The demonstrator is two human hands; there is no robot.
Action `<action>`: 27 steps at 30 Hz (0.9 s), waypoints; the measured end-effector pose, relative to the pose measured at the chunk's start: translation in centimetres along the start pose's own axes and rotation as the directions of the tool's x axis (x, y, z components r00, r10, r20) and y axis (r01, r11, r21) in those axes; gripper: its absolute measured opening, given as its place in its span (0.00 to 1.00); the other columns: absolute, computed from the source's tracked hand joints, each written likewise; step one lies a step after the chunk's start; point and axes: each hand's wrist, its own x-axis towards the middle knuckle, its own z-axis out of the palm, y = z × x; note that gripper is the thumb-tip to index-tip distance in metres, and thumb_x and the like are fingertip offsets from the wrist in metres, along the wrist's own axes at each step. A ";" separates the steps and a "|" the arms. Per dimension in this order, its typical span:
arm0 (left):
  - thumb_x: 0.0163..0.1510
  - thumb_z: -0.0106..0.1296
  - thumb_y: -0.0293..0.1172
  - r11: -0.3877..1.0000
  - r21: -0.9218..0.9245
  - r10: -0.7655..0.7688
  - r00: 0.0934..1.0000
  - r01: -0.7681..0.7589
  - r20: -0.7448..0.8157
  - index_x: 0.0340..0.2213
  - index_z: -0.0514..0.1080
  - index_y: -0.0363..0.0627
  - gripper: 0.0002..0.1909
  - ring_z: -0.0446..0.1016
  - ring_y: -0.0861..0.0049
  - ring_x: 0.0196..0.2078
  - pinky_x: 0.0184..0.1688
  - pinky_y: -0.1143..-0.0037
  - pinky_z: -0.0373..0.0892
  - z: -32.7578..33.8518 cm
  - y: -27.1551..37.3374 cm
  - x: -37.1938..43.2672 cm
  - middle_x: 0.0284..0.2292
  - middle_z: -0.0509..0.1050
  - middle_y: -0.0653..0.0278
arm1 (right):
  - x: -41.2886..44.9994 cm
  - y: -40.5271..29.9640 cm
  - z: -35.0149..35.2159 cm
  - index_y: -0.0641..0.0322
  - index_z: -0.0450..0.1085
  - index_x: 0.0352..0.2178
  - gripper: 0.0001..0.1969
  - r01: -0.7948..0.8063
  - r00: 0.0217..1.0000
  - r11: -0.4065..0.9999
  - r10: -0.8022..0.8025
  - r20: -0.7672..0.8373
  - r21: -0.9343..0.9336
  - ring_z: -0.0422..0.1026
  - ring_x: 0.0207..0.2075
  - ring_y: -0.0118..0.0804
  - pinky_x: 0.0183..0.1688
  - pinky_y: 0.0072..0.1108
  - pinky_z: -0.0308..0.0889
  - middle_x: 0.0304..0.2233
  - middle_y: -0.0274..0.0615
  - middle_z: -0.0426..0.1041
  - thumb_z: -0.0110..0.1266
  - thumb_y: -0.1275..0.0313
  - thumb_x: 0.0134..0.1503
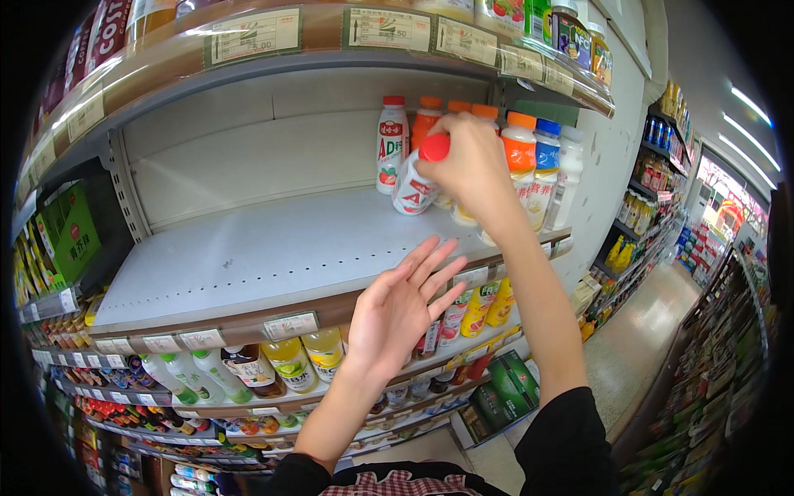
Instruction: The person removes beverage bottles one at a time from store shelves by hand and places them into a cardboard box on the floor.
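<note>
My right hand (474, 164) grips a white plastic drink bottle (414, 189) by its red cap. The bottle leans, its base low over or on the grey metal shelf (248, 248); which of the two I cannot tell. Just left of it another white bottle with a red cap (391, 146) stands upright. Behind and right of my right hand are several orange-capped bottles (520, 149), a blue-capped one (547, 149) and a pale-capped one (567, 170). My left hand (397, 310) is raised in front of the shelf edge, palm up, fingers spread, holding nothing.
An upper shelf (335, 31) with price tags and bottles overhangs this one. Lower shelves hold drink bottles (288, 366). A green carton (505, 387) lies near the floor. A white panel (602, 142) bounds the shelf on the right; beyond it runs an aisle (651, 316).
</note>
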 end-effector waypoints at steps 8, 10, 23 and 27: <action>0.61 0.34 0.40 0.921 -0.388 0.053 0.998 -0.042 0.018 0.59 0.45 0.31 0.31 0.49 0.63 0.65 0.65 0.64 0.49 -1.3 -1.1 2.6 0.61 0.51 0.51 | -5.0 -2.4 -4.7 0.64 0.69 0.29 0.14 -0.053 0.998 0.983 0.049 0.024 0.173 0.72 0.31 0.48 0.34 0.30 0.68 0.29 0.44 0.68 0.62 0.76 0.36; 0.61 0.34 0.40 0.902 -0.431 0.045 0.999 -0.036 0.011 0.58 0.46 0.30 0.31 0.49 0.64 0.65 0.65 0.65 0.49 -1.0 -1.3 2.7 0.61 0.51 0.51 | -5.9 -2.1 -5.3 0.64 0.69 0.29 0.14 -0.056 0.998 0.973 0.052 0.024 0.224 0.72 0.31 0.48 0.34 0.30 0.68 0.30 0.44 0.68 0.62 0.76 0.37; 0.60 0.38 0.44 0.923 -0.355 0.147 0.989 -0.147 -0.028 0.56 0.46 0.24 0.35 0.52 0.59 0.63 0.65 0.66 0.49 3.4 -3.6 0.7 0.58 0.53 0.43 | -10.8 -1.4 -10.6 0.62 0.70 0.32 0.18 0.001 1.000 0.928 0.009 -0.024 0.373 0.71 0.32 0.40 0.35 0.25 0.68 0.31 0.41 0.66 0.64 0.80 0.36; 0.61 0.36 0.42 0.939 -0.220 0.251 0.964 -0.264 -0.085 0.57 0.46 0.28 0.32 0.53 0.62 0.63 0.65 0.66 0.49 4.8 -4.6 -2.0 0.58 0.54 0.50 | -13.2 -1.1 -11.5 0.60 0.73 0.33 0.19 0.057 0.997 0.905 -0.034 -0.063 0.422 0.70 0.34 0.40 0.36 0.24 0.66 0.33 0.43 0.67 0.66 0.80 0.34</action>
